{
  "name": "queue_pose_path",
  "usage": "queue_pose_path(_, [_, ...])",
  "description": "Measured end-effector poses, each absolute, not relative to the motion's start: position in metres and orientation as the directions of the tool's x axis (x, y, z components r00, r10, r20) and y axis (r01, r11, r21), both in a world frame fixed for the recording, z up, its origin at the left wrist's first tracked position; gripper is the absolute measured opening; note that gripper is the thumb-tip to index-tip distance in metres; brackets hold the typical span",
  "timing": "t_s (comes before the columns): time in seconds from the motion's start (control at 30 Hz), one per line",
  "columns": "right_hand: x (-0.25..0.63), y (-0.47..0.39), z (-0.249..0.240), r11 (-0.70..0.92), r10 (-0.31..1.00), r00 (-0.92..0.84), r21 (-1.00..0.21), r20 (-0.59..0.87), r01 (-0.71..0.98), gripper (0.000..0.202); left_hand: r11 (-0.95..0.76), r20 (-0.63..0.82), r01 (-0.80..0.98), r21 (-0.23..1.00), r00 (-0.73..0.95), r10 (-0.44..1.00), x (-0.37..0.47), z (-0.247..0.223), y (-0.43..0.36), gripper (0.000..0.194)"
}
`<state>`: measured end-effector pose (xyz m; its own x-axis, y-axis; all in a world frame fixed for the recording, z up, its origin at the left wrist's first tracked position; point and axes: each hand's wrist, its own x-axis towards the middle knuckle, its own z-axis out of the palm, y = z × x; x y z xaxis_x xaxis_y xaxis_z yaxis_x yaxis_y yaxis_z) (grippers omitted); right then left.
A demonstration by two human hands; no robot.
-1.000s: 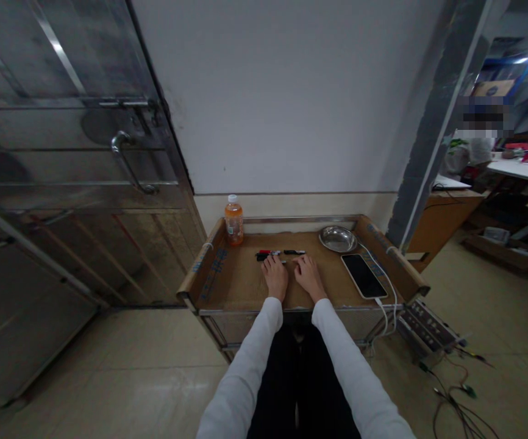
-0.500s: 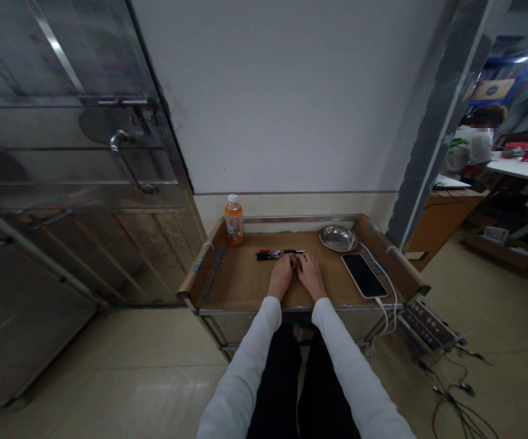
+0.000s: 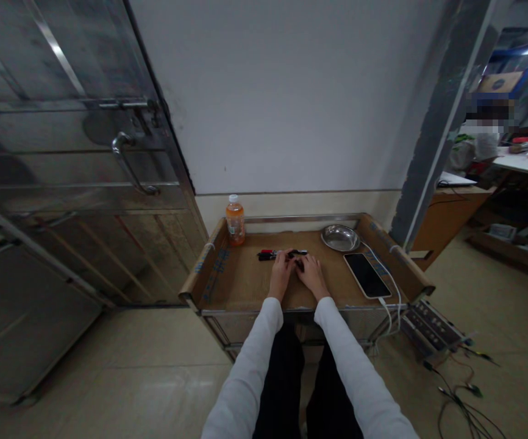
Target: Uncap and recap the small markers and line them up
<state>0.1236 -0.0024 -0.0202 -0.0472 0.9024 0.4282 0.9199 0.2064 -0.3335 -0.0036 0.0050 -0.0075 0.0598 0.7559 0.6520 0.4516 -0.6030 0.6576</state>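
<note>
My left hand [image 3: 281,271] and my right hand [image 3: 310,272] rest close together over the cardboard-lined cart top [image 3: 250,286], fingers bent inward. Between them is a small dark object [image 3: 299,264], perhaps part of a pen, too small to name. The fingers of my right hand close on it; those of my left hand are curled by its other end, and what they pinch is mostly hidden. Just beyond my fingertips lie several pens: black and red ones [image 3: 267,255] at the left and a black one [image 3: 299,252] at the right.
An orange drink bottle [image 3: 235,224] stands at the back left. A round metal dish [image 3: 339,238] sits at the back right, with a phone [image 3: 367,275] on a white cable [image 3: 394,286] in front of it. Cardboard sides [image 3: 399,259] edge the cart. Cables [image 3: 463,408] lie on the floor.
My hands have parted slightly, and the dark object between them shows more. The whole view has shifted a little; the bottle, dish and phone stay in place on the cart.
</note>
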Motion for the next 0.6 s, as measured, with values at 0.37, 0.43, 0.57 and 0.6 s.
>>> queue_pose_path(0.37, [0.129, 0.001, -0.026, 0.249, 0.882, -0.032, -0.406, 0.471, 0.879, 0.019, -0.564, 0.66, 0.423, 0.709, -0.115, 0.742, -0.006, -0.004, 0.004, 0.022])
queue_pose_path(0.43, [0.129, 0.001, -0.025, 0.237, 0.887, -0.027, -0.406, 0.46, 0.883, 0.018, -0.571, 0.673, 0.432, 0.698, -0.123, 0.73, -0.006, 0.0, 0.0, 0.024])
queue_pose_path(0.57, [0.128, -0.001, -0.023, 0.245, 0.888, -0.036, -0.405, 0.459, 0.881, 0.019, -0.557, 0.675, 0.441, 0.704, -0.172, 0.718, -0.008, 0.003, -0.001, 0.027])
queue_pose_path(0.6, [0.128, -0.001, -0.022, 0.249, 0.886, -0.038, -0.406, 0.462, 0.879, 0.02, -0.551, 0.671, 0.437, 0.711, -0.189, 0.717, -0.008, 0.002, -0.001, 0.028])
